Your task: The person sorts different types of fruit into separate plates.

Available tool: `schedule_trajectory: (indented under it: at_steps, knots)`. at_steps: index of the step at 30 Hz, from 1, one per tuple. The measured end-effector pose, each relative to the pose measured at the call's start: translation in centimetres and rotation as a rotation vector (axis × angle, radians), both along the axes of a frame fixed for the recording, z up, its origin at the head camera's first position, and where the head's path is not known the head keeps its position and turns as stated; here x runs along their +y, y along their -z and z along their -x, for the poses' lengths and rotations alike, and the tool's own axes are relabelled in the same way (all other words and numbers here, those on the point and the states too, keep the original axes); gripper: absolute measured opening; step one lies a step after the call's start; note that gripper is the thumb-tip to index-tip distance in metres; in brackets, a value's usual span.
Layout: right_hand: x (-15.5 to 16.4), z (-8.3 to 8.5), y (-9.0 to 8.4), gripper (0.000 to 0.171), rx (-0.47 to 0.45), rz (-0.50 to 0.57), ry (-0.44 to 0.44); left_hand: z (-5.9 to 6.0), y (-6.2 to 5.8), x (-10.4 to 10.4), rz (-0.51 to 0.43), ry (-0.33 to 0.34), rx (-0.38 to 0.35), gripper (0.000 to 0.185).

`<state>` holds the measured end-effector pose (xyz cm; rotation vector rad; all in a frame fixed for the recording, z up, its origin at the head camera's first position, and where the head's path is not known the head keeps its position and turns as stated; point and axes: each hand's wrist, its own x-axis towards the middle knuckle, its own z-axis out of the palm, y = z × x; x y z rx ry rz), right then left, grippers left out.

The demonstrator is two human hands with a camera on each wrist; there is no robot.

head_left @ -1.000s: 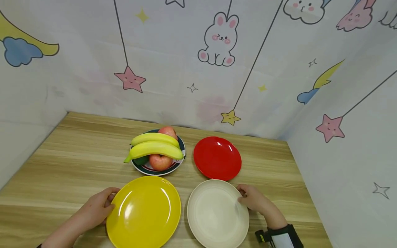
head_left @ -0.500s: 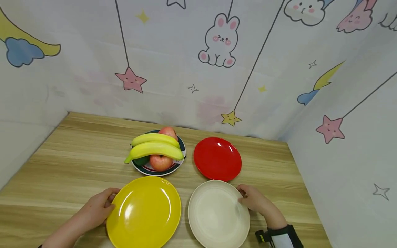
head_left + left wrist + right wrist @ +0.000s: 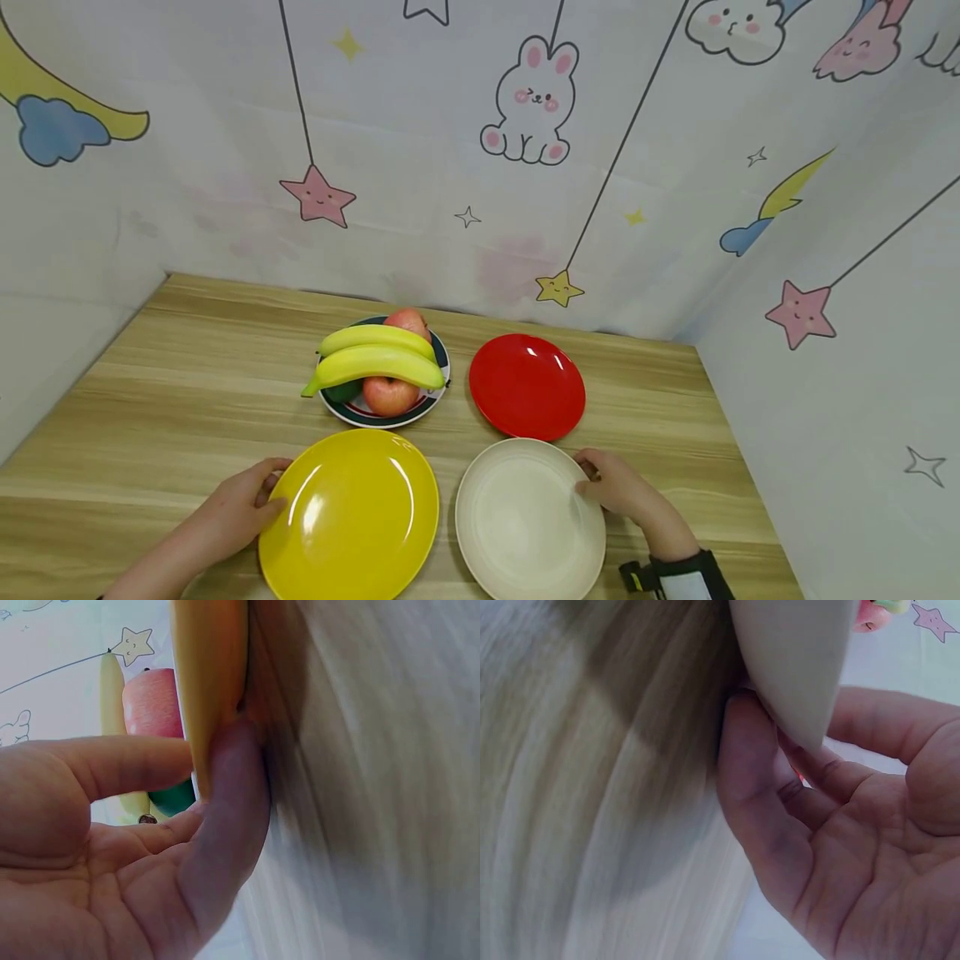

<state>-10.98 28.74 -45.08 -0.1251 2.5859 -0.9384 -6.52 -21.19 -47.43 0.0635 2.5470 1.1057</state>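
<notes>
A glossy yellow plate [image 3: 352, 517] lies at the front of the table, and my left hand [image 3: 243, 504] pinches its left rim. The left wrist view shows the thumb on top of the yellow plate's rim [image 3: 214, 667] and fingers [image 3: 232, 787] beneath it. To the right is a cream plate [image 3: 528, 517]. My right hand [image 3: 615, 483] pinches that plate's right rim, thumb over it. In the right wrist view, curled fingers [image 3: 750, 765] reach under the cream plate's edge [image 3: 795, 667].
Behind the yellow plate, a dark-rimmed dish [image 3: 382, 423] holds bananas [image 3: 375, 367], apples [image 3: 390, 396] and a green fruit [image 3: 342, 392]. A red plate [image 3: 527, 387] lies just behind the cream one. Printed cloth walls [image 3: 420, 125] enclose the wooden table [image 3: 165, 383] at the back and sides.
The left thumb reaches slightly farther onto the yellow plate's rim. Both hands keep their grip, and the plates stay nearly in place; the whole head view has shifted slightly.
</notes>
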Motion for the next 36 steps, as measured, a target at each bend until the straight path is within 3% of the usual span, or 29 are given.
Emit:
schedule_trajectory:
  at_steps: [6,12,16,19,26,33,36]
  knots:
    - [0.6,-0.3,0.0,0.022,-0.005,0.064,0.011,0.1,0.1,-0.1,0.068,0.026,0.041,0.046]
    - [0.6,-0.6,-0.4,0.026,-0.038,0.106,0.067,0.1,0.1,-0.2,0.058,0.021,0.076,0.047]
    - [0.8,-0.6,-0.8,0.026,-0.012,0.132,0.055,0.1,0.0,-0.1,0.053,0.026,0.075,0.048]
    - [0.6,0.0,-1.9,0.028,0.082,0.098,0.028,0.1,0.0,0.0,0.064,0.026,0.055,0.047]
    - [-2.3,2.4,-6.8,0.046,0.300,-0.019,0.024,0.1,0.0,0.2,0.069,0.027,0.042,0.042]
    - [-9.4,5.0,-9.2,0.082,0.547,0.111,-0.120,0.2,0.1,-0.1,0.012,0.011,0.021,0.041]
    - [-12.9,5.7,-9.6,0.091,0.617,0.106,-0.182,0.2,0.2,-0.2,-0.014,0.007,0.007,0.041]
